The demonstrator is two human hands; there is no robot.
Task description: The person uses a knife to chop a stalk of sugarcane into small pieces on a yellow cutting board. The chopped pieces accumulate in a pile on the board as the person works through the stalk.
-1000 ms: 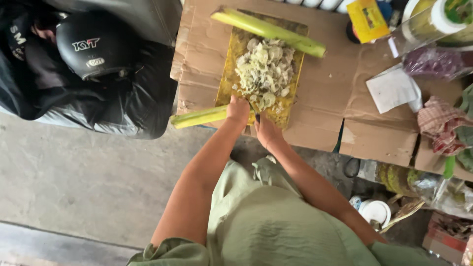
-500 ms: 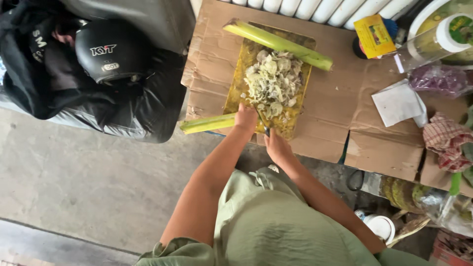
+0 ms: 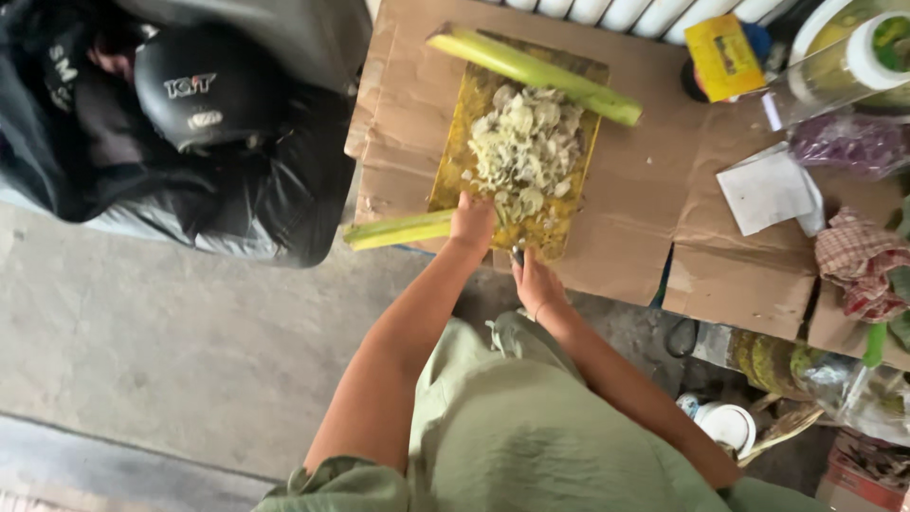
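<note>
At the near edge of a yellow cutting board [image 3: 455, 152] on the cardboard-covered bench [image 3: 645, 190], the left hand [image 3: 472, 220] grasps a green stalk [image 3: 398, 230]; the right hand [image 3: 536, 283] clenches a knife handle [image 3: 518, 256] beside the sliced pile [image 3: 526, 147].

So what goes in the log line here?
left hand: holds long green stalk | right hand: grips knife | yellow cutting board: pale slices piled

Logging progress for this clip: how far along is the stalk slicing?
Done: a pile of pale slices already covers much of the yellow cutting board. In hand: the left hand pins a green stalk at the board's near edge, the right hand beside it gripping what looks like a knife handle. Left: most of that stalk, plus a second whole stalk across the far end.
</note>
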